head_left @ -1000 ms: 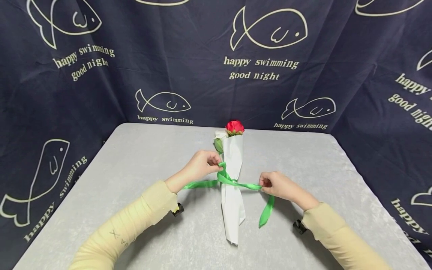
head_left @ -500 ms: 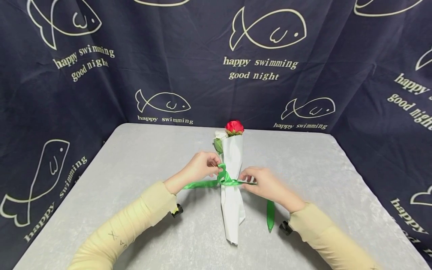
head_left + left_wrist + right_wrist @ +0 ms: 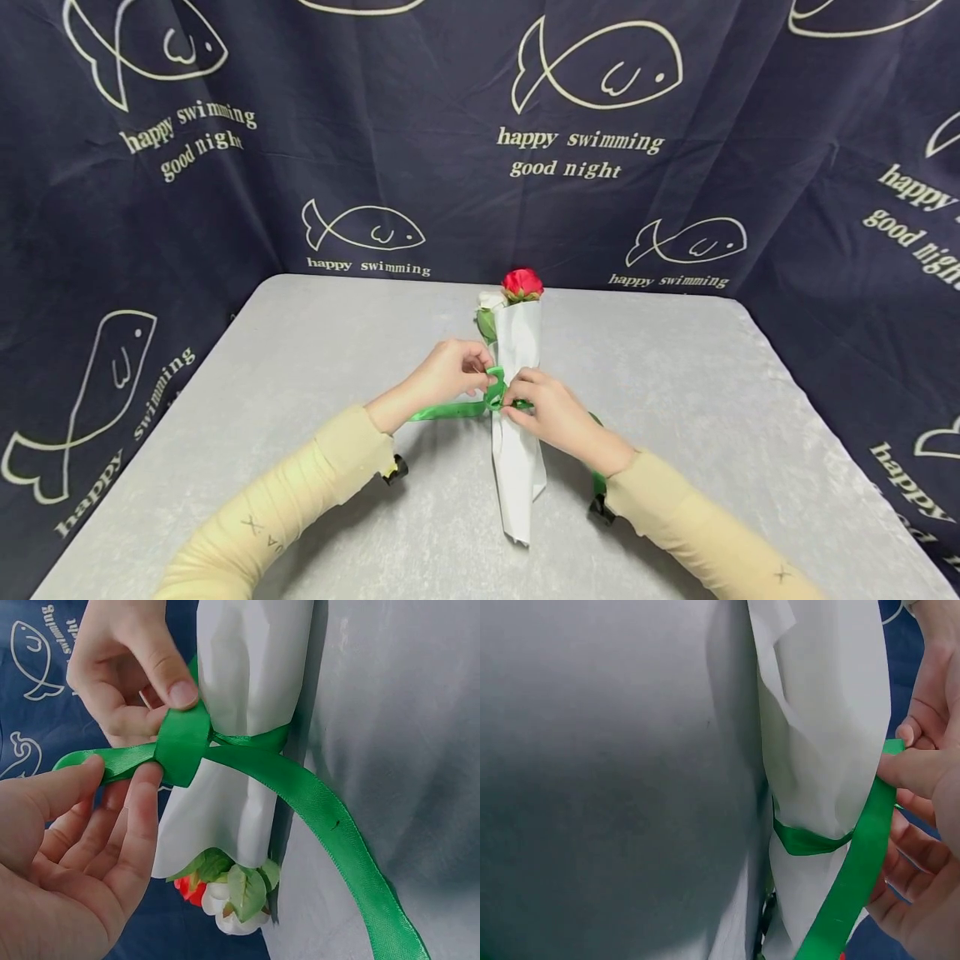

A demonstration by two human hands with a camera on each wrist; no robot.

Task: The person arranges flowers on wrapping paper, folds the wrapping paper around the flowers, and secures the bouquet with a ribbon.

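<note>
A bouquet in white wrapping paper (image 3: 513, 483) lies on the table, a red rose (image 3: 522, 284) and a white flower (image 3: 491, 298) at its far end. Green ribbon (image 3: 450, 410) circles its middle. My left hand (image 3: 453, 368) pinches a ribbon loop upright just left of the paper, thumb against fingers. At the knot, my right hand (image 3: 551, 408) holds the other ribbon length; in the left wrist view its thumb presses a green band (image 3: 184, 750) wrapped across the loop. One tail (image 3: 322, 810) trails over the table. Fingers partly hide the knot in the head view.
A grey cloth-covered table (image 3: 300, 350) carries the bouquet. Behind and beside it hangs a dark blue curtain (image 3: 465, 183) printed with fish and words. Small black devices (image 3: 395, 469) sit at both wrists.
My right hand has moved left from beside the bouquet to the knot, carrying its ribbon length across the loop. My left hand has stayed nearly still, keeping the loop.
</note>
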